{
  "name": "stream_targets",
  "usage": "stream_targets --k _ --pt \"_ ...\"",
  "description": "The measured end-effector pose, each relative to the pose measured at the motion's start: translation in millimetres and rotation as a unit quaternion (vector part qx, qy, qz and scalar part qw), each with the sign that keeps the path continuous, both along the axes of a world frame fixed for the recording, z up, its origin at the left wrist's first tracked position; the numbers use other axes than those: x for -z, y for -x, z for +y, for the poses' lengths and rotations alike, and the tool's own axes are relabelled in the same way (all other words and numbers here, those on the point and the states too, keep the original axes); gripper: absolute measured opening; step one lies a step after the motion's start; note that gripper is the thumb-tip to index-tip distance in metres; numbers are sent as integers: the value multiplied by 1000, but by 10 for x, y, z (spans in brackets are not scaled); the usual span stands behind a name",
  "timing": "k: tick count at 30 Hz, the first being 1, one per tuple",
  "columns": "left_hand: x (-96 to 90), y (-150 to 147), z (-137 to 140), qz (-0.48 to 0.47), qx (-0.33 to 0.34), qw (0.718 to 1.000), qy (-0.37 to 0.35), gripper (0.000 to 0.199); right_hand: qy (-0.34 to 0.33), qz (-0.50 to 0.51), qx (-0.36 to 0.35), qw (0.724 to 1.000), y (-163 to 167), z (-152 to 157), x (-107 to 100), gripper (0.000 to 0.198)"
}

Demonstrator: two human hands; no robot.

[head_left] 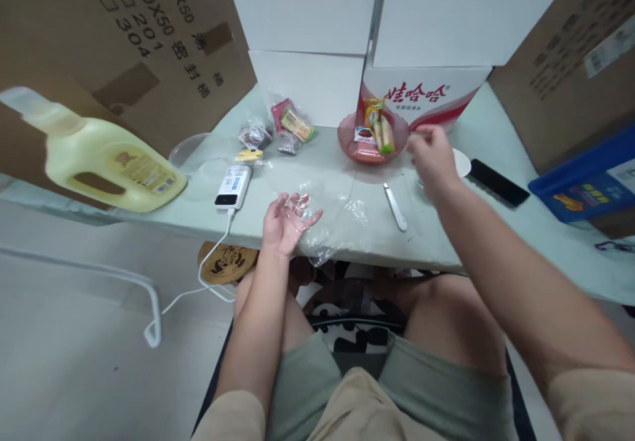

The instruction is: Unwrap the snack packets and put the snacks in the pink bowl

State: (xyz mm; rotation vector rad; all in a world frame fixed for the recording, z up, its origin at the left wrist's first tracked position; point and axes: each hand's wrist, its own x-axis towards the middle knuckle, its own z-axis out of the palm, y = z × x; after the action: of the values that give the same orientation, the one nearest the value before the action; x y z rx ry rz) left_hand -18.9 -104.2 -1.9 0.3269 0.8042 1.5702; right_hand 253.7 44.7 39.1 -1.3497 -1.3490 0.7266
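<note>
My left hand (289,223) is turned palm up at the table's front edge, fingers spread. It lies against a crumpled sheet of clear plastic (337,219). My right hand (434,153) is raised just right of a pinkish see-through bowl (347,143), its fingers curled together. Anything between those fingers is too small or hidden to make out. Several wrapped snacks (381,130) sit in the bowl. Below the bowl lies a white-handled utility knife (395,207). Partly behind my right wrist is a small white bowl (462,162).
Left on the table are a white power bank (233,187) with a cable, snack packets (296,123) and a large yellow detergent bottle (114,160). A black phone (499,182) lies at right. Cardboard boxes (124,51) and a white printed carton (426,94) stand behind.
</note>
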Motion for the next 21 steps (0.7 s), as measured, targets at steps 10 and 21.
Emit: stream_targets --k 10,21 --pt "55 -197 -220 131 100 986 -1 37 194 231 -217 928 341 -1343 768 69" --pt "84 -238 -142 151 75 986 19 45 264 331 -196 885 404 -1367 669 41"
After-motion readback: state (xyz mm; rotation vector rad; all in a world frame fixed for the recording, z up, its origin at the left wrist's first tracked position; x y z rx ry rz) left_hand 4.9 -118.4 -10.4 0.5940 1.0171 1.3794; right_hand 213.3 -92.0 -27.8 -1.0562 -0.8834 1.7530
